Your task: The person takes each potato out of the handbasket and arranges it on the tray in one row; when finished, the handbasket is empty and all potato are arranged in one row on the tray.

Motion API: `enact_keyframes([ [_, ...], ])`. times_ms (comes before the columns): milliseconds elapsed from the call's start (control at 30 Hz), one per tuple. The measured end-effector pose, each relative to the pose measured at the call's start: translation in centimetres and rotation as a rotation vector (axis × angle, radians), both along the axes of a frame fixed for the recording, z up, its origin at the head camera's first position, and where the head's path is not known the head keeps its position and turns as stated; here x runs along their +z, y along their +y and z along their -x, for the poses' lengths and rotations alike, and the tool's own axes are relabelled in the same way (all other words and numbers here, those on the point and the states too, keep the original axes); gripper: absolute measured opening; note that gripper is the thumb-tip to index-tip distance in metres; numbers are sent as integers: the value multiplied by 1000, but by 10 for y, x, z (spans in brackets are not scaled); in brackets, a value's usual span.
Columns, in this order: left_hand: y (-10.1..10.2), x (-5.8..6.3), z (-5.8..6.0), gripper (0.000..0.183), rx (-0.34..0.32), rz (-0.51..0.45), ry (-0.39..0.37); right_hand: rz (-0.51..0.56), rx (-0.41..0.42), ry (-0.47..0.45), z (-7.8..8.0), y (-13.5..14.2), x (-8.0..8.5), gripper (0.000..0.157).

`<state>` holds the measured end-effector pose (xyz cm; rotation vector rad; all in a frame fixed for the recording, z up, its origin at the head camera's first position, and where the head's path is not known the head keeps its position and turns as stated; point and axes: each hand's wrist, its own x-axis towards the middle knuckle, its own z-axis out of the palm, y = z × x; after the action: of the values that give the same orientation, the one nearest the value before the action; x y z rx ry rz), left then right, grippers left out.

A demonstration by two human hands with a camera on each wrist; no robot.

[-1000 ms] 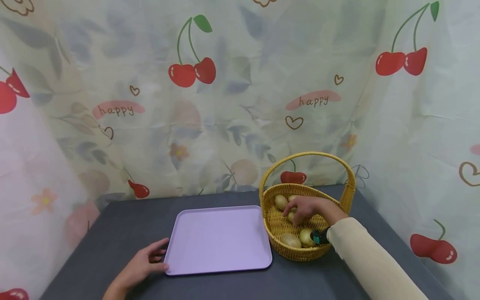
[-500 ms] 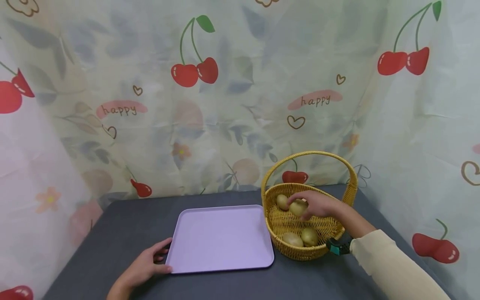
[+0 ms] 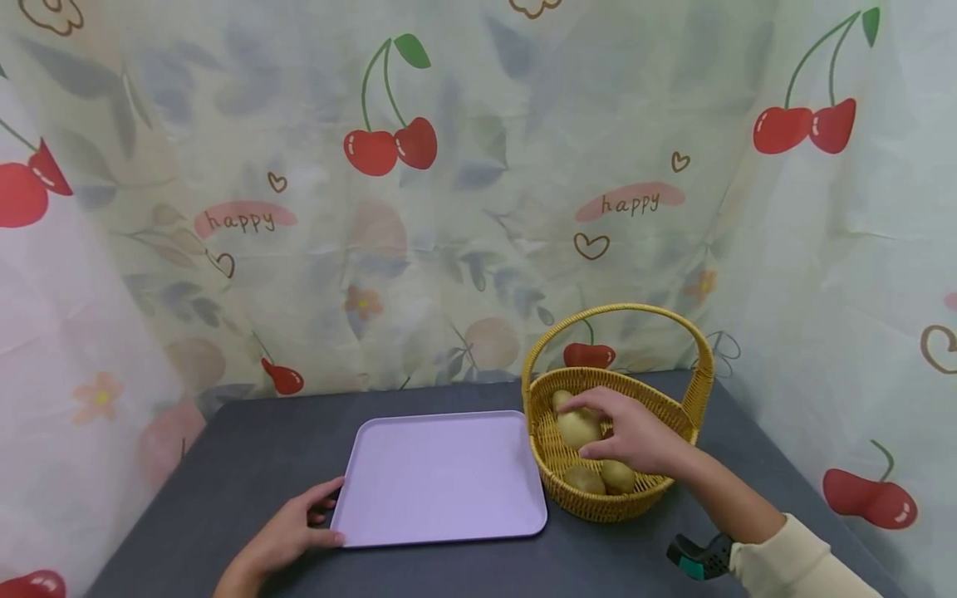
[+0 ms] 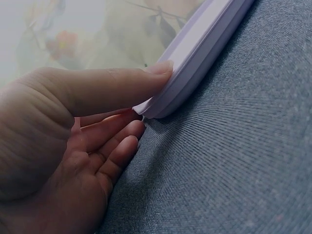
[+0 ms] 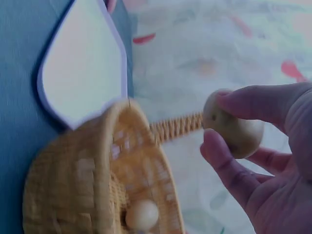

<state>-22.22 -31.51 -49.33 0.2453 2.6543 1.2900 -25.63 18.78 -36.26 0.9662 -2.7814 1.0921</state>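
Note:
My right hand (image 3: 637, 432) holds a round, pale yellow potato (image 3: 578, 429) between thumb and fingers, raised over the wicker basket (image 3: 598, 505). In the right wrist view this potato (image 5: 233, 127) shows small dark eyes on its skin. Other potatoes lie inside the basket: two at the front, including a pale one (image 3: 585, 479), and one behind (image 3: 560, 399), partly covered by the hand. At the lilac tray (image 3: 441, 477), my left hand (image 3: 287, 527) grips the near left corner. Its thumb (image 4: 146, 80) lies on the rim and its fingers are around the corner.
A tall arched handle (image 3: 620, 306) rises over the basket, which stands close against the tray's right side. Both are on a dark grey cloth-covered table (image 3: 299, 423). A cherry-print curtain (image 3: 463, 208) encloses the back and sides.
My right hand has taken a potato from the basket's back part and lifted it, its forearm drawing back toward the near right. The left hand stays at the tray corner.

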Motion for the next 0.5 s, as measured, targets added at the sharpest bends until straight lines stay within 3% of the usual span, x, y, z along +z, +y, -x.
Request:
enact_keyframes([
  [400, 1, 2, -1, 83, -14, -11, 6, 141, 40, 35, -8, -69, 0, 48],
  [500, 1, 3, -2, 82, -13, -6, 6, 158, 70, -1, -6, -89, -3, 48],
])
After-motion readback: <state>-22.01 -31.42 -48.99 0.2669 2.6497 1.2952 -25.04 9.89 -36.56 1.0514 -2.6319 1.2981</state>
